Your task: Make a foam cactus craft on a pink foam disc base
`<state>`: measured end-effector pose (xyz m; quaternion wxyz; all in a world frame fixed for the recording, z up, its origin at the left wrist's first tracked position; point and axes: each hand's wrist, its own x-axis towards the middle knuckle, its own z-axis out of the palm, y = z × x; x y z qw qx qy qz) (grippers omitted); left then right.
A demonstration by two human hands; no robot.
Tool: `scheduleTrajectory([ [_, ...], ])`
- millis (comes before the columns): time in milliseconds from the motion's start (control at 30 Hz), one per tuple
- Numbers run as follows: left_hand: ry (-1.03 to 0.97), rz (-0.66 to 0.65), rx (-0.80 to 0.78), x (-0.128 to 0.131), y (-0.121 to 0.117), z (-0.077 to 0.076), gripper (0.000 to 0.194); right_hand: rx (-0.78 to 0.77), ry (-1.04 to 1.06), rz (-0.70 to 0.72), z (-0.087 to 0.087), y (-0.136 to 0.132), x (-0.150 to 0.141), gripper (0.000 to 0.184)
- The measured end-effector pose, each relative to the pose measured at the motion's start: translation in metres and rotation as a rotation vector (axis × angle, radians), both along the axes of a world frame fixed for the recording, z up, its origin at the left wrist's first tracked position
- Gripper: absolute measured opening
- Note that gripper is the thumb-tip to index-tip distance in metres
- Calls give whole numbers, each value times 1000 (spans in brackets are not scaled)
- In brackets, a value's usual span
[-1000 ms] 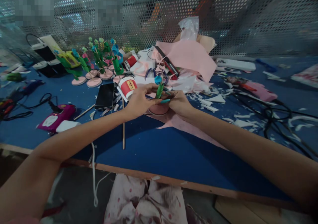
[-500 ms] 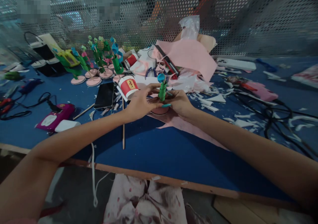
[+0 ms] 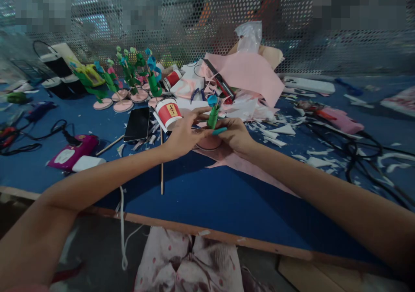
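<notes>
Between my two hands stands a small paper flower (image 3: 213,115) with a green rolled stem and a blue top, tilted slightly right. It rises from a round pink base (image 3: 209,142) that lies on a pink sheet (image 3: 246,166). My left hand (image 3: 184,134) closes around the lower stem from the left, its fingertips partly hidden. From the right, my right hand (image 3: 236,134) pinches a teal paper strip (image 3: 219,131) at the stem's foot. A red and white paper cup (image 3: 169,112) is just beyond my left hand.
Several finished paper flowers on pink discs (image 3: 123,106) stand at the back left. A black phone (image 3: 137,124), a wooden stick (image 3: 162,171) and a purple power socket (image 3: 73,150) lie to the left. Paper scraps (image 3: 285,129) and black cables (image 3: 355,149) spread over the right.
The flower has tipped a little to the right. The teal strip now shows more, sticking out across the foot of the stem by my right fingers. Both hands stay nearly in place.
</notes>
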<state>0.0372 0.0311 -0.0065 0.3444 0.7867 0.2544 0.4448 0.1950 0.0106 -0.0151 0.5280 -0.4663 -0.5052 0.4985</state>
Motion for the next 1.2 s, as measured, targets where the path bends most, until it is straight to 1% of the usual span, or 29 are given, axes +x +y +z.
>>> scheduleTrajectory([
  [100,-10,0,-20,4,4,1,39,5,-10,-9,0,-1,-2,31],
  [167,-2,28,-20,7,6,3,34,-17,-23,-34,0,-1,-3,33],
  [300,-18,144,13,9,6,5,35,-26,-37,-53,1,-1,-4,34],
  [367,-34,164,4,9,5,6,36,-26,-22,-59,2,-2,-5,34],
  [467,-69,121,-63,9,3,8,38,-39,-5,-51,4,-3,-5,34],
  [600,-122,3,-174,10,2,8,40,-35,5,-35,5,-4,-5,33],
  [700,-135,-80,-203,9,0,8,38,-51,11,-42,5,-5,-4,32],
  [800,-91,-102,-164,8,-4,8,40,-54,60,-18,7,-5,-4,29],
  [900,-38,-55,-108,7,-6,7,46,-54,96,2,6,-4,-4,30],
  [967,-28,-25,-71,7,-5,6,42,-61,56,-17,4,-3,-4,30],
  [1067,-36,-25,-22,6,-3,4,35,-66,-19,-37,3,-2,-3,29],
  [1200,-51,-12,11,5,-1,2,36,-72,-36,-62,3,-2,-3,28],
])
